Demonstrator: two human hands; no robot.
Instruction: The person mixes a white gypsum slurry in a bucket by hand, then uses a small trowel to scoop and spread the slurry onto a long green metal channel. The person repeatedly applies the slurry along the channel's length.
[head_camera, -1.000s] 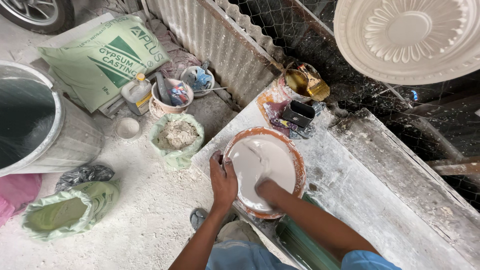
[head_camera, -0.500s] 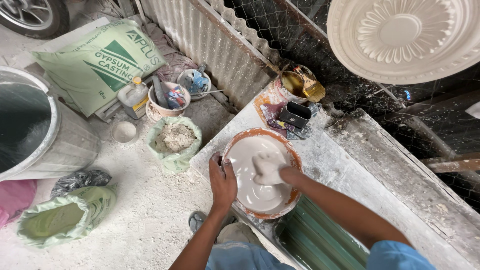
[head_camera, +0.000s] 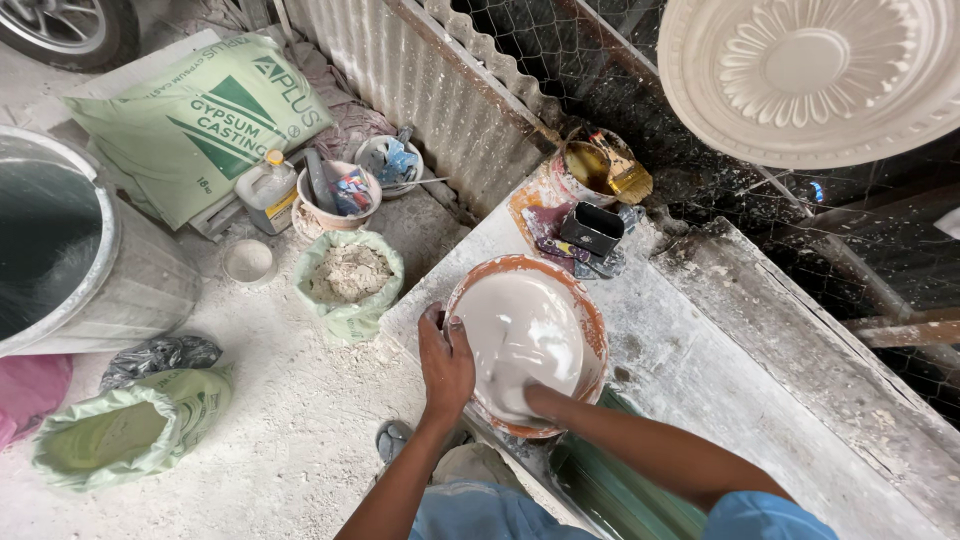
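Now both hands meet the basin (head_camera: 580, 300): left hand (head_camera: 445, 365) gripping rim, right hand (head_camera: 520, 392) submerged.

Left hand (head_camera: 445, 362) grips the orange basin's (head_camera: 592, 318) rim; right hand (head_camera: 520, 392) sunk in white plaster (head_camera: 525, 325).

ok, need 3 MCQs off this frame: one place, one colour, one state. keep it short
1. Where does the left hand rest?
A. on the bowl's rim
B. on the green sack
C. on the metal drum

2. What colour is the mix in the orange bowl?
A. black
B. off-white
C. red

3. How is the right hand?
A. dipped in the mix
B. raised above the bowl
C. gripping a brush

Answers: 1 A, the fingers curl over the near rim. 2 B, the pale liquid fills the bowl. 3 A, the forearm ends under the surface.
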